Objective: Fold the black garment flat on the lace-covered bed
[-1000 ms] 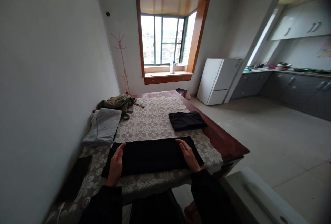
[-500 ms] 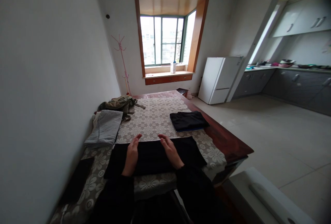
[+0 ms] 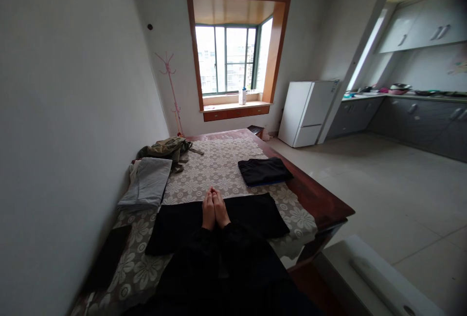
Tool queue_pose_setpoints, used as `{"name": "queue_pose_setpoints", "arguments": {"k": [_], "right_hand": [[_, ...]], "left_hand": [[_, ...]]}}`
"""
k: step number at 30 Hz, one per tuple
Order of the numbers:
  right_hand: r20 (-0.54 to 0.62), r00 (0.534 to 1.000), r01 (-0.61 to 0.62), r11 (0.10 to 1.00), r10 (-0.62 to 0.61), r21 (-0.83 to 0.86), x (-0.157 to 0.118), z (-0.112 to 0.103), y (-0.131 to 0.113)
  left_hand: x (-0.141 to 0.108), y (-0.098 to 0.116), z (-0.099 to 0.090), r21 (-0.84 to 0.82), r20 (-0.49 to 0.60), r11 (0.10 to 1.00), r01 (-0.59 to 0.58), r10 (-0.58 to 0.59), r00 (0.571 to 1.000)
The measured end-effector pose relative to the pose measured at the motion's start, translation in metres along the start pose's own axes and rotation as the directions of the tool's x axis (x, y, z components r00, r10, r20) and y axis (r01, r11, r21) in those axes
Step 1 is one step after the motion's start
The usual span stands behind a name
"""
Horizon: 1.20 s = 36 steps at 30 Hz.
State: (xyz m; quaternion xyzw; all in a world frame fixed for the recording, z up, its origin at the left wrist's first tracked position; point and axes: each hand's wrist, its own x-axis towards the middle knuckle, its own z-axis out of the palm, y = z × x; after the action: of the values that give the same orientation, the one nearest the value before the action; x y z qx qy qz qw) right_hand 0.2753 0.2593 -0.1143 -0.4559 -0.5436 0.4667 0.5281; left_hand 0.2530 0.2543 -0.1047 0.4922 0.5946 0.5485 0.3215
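My left hand (image 3: 208, 213) and my right hand (image 3: 220, 210) meet palm to palm over a folded black garment (image 3: 251, 211). Their fingers stretch forward and no object shows between them. The black garment lies flat across the near part of the table, on a grey tablecloth with white flowers (image 3: 204, 160). Beyond it to the right is a second folded dark garment (image 3: 264, 171) with a bit of blue along its lower edge. Folded grey clothing (image 3: 148, 182) rests at the left, beside the wall.
A green-brown backpack (image 3: 164, 148) sits at the table's far left. At the near left lies a dark flat thing (image 3: 109, 257). The table's reddish wooden edge (image 3: 324, 196) runs along the right. Further off stand a white fridge (image 3: 304, 111) and a pink coat rack (image 3: 171, 87).
My hands were apart above the black garment and have come together at its middle. The garments have stayed in place; the view has shifted slightly.
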Motion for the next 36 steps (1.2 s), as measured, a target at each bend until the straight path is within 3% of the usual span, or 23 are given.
{"name": "queue_pose_setpoints", "arguments": {"k": [9,16,20,26,30,36], "right_hand": [[-0.047,0.998,0.038,0.972,-0.050,-0.234,0.017,-0.042,0.004],[-0.055,0.993,0.071,0.886,-0.108,-0.459,0.031,-0.116,0.006],[0.015,0.989,0.127,0.789,-0.148,-0.601,0.034,-0.150,0.006],[0.212,0.968,0.248,0.601,-0.131,-0.760,0.023,-0.167,0.009],[0.228,0.969,0.244,0.498,-0.094,-0.832,0.018,-0.188,0.011],[0.260,0.963,0.270,0.282,-0.070,-0.921,0.019,-0.200,0.018]], "left_hand": [[0.015,-0.013,-0.065,0.241,-0.024,0.970,0.016,-0.010,1.000],[0.025,-0.019,-0.116,0.394,-0.075,0.918,0.040,-0.012,0.997],[0.026,-0.021,-0.143,0.484,-0.084,0.875,0.024,0.019,0.996],[0.017,-0.019,-0.161,0.607,0.046,0.791,-0.070,0.053,0.998],[0.003,-0.024,-0.181,0.694,0.078,0.713,-0.095,0.056,0.995],[-0.005,-0.031,-0.190,0.872,0.144,0.462,-0.160,0.071,0.987]]}}
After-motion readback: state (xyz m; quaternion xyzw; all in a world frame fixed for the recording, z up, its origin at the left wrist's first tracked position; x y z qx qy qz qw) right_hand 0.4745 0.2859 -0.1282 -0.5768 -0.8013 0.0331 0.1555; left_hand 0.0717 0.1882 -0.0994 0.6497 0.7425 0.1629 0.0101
